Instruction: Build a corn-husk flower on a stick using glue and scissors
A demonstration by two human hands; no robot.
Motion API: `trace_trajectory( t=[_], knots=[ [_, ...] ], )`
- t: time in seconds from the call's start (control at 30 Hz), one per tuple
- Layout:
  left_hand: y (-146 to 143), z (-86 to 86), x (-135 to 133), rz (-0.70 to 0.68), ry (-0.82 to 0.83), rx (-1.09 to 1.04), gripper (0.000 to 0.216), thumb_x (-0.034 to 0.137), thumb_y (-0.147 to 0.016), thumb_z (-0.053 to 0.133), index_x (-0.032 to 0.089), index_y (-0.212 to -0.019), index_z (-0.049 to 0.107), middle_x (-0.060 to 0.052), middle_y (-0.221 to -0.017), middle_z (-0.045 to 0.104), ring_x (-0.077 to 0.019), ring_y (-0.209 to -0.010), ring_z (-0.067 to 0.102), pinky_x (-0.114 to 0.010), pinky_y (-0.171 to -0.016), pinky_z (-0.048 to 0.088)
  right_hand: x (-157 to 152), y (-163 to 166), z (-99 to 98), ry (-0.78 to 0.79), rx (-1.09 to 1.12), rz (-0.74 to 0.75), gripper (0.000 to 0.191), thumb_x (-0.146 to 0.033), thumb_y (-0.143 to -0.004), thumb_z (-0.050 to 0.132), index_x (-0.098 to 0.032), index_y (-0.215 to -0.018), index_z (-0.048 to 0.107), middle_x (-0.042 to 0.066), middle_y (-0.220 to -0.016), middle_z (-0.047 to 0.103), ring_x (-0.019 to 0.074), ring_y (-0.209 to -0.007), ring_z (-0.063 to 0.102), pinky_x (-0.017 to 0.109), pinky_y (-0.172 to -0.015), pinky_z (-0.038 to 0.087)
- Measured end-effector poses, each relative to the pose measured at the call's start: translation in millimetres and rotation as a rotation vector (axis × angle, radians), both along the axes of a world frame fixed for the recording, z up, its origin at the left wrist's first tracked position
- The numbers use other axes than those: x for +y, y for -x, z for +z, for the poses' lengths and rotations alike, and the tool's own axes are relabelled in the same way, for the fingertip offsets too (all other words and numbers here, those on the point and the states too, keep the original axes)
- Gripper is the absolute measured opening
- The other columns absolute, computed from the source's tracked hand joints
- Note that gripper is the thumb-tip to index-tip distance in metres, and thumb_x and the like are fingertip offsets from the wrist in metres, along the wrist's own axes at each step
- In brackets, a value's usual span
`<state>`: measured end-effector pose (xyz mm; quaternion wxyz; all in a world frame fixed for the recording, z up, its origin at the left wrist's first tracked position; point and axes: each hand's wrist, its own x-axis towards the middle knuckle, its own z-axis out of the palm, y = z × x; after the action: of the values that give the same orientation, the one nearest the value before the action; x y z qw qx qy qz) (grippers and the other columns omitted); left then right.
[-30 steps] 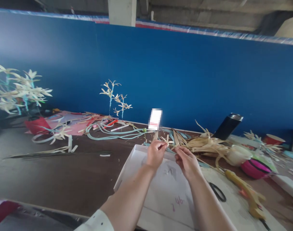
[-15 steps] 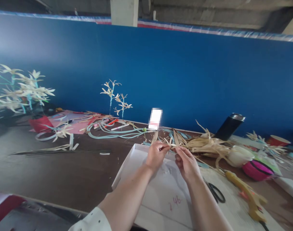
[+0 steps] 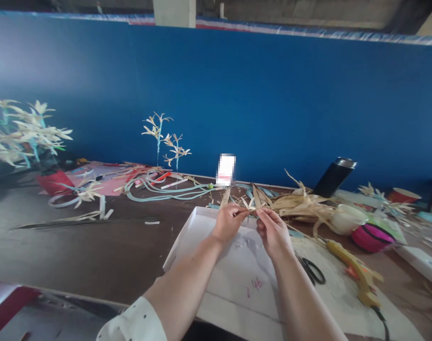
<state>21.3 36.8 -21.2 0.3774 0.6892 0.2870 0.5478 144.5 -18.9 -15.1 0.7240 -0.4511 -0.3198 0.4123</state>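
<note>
Both my hands are raised over a white shallow box (image 3: 191, 232) on the brown table. My left hand (image 3: 228, 223) pinches a small pale husk flower (image 3: 249, 205) at its base. My right hand (image 3: 273, 232) is closed on the same little flower from the right, fingertips almost touching those of the left. Thin straw-coloured petals stick out above the fingers. A pile of dried husk strips (image 3: 301, 204) lies just behind the hands.
Black scissors (image 3: 310, 271) and a yellow glue gun (image 3: 354, 272) lie right of the box. A black flask (image 3: 331, 177), a pink bowl (image 3: 372, 237) and a white cup (image 3: 347, 219) stand further right. Finished husk flowers on blue stems (image 3: 162, 139) and pale green wires (image 3: 166, 189) are at the back left.
The hands have stayed together on the little flower, shifting slightly up in view; the camera tilted a little, and the fingers turned the piece slightly.
</note>
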Motion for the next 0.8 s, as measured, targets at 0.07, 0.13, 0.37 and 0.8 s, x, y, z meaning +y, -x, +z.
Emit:
trace_trajectory(
  t=[0.07, 0.13, 0.37, 0.8],
  knots=[
    [-0.2, -0.1, -0.2, -0.007, 0.007, 0.006, 0.011, 0.027, -0.077, 0.067, 0.018, -0.075, 0.074, -0.003, -0.07, 0.064, -0.014, -0.073, 0.058, -0.025, -0.067, 0.046, -0.3, 0.1, 0.3, -0.009, 0.008, 0.002, 0.035, -0.038, -0.058, 0.081, -0.018, -0.079, 0.062, -0.001, -0.072, 0.06, 0.0031, -0.045, 0.038, 0.016, -0.038, 0.024],
    [-0.1, 0.3, -0.4, -0.007, 0.019, 0.011, 0.011, 0.027, -0.076, 0.067, 0.019, -0.075, 0.074, -0.003, -0.071, 0.065, -0.0142, -0.074, 0.059, -0.025, -0.066, 0.047, -1.0, 0.8, 1.5, -0.01, 0.01, -0.007, 0.035, -0.038, -0.057, 0.081, -0.018, -0.078, 0.061, -0.001, -0.072, 0.06, 0.003, -0.045, 0.037, 0.016, -0.038, 0.023],
    [0.8, 0.6, -0.3, 0.01, -0.011, 0.017, 0.012, 0.028, -0.077, 0.066, 0.019, -0.076, 0.074, -0.003, -0.072, 0.066, -0.0148, -0.074, 0.06, -0.026, -0.069, 0.048, -1.7, 1.3, 1.8, -0.004, -0.011, -0.04, 0.037, -0.04, -0.057, 0.081, -0.017, -0.079, 0.061, -0.001, -0.069, 0.059, 0.0032, -0.044, 0.036, 0.016, -0.038, 0.022],
    [2.1, 2.0, -0.8, -0.001, -0.045, 0.031, 0.013, 0.029, -0.078, 0.066, 0.019, -0.077, 0.074, -0.003, -0.075, 0.067, -0.0149, -0.076, 0.06, -0.026, -0.072, 0.048, 0.6, -3.0, -4.9, -0.015, -0.093, -0.089, 0.033, -0.04, -0.062, 0.079, -0.016, -0.078, 0.063, -0.004, -0.059, 0.052, 0.0034, -0.044, 0.034, 0.016, -0.038, 0.022]
  ],
)
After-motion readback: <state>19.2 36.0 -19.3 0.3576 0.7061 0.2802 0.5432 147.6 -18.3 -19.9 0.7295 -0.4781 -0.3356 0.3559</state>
